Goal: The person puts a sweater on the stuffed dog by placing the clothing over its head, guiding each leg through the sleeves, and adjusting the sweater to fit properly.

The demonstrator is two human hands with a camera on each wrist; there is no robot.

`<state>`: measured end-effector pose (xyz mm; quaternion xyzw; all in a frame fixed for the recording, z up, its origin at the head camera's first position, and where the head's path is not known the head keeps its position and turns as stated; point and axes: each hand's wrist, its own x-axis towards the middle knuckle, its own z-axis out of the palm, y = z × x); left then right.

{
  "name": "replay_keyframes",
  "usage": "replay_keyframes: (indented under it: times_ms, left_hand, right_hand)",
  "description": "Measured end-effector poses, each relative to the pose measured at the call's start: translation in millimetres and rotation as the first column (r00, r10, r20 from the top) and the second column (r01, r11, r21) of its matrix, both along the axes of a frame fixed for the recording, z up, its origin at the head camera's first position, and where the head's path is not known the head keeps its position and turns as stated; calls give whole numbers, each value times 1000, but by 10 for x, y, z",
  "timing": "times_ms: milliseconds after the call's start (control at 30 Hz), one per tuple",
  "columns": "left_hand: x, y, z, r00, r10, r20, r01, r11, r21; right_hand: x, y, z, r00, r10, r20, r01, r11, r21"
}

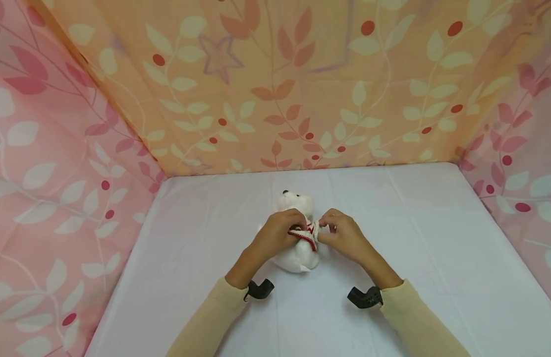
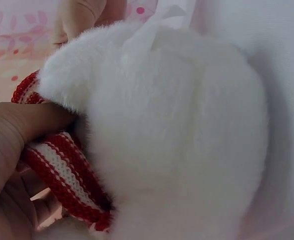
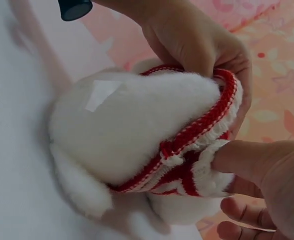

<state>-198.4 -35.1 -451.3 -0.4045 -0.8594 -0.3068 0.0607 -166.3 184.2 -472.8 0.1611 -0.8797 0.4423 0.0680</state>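
A white plush bear sits on the white-covered table with its dark nose toward the far side. Round its upper body is a red-and-white knitted sweater. My left hand grips the sweater's striped hem, thumb tucked inside it against the fur. On the bear's right side, my right hand pinches the white cuff of a sleeve between thumb and fingers. The other fingers stay loosely bent. A small white tag shows on the fur.
The white tablecloth spreads around the bear. Leaf-patterned curtains stand at the back, left and right. Black wrist devices stick out from under both sleeves, low over the cloth.
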Motion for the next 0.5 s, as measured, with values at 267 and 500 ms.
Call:
replay_keyframes:
  times_ms: [267,500]
  left_hand:
    - [128,-112,-30,932,132,-338,-167,983,-75]
    - [119,-182,-65,842,229,-487,-298,952,-68]
  right_hand:
    - [7,43,34,997,18,-78,-17,1000,21]
    - [-17,97,-1,996,-2,-92,-7,995,-96]
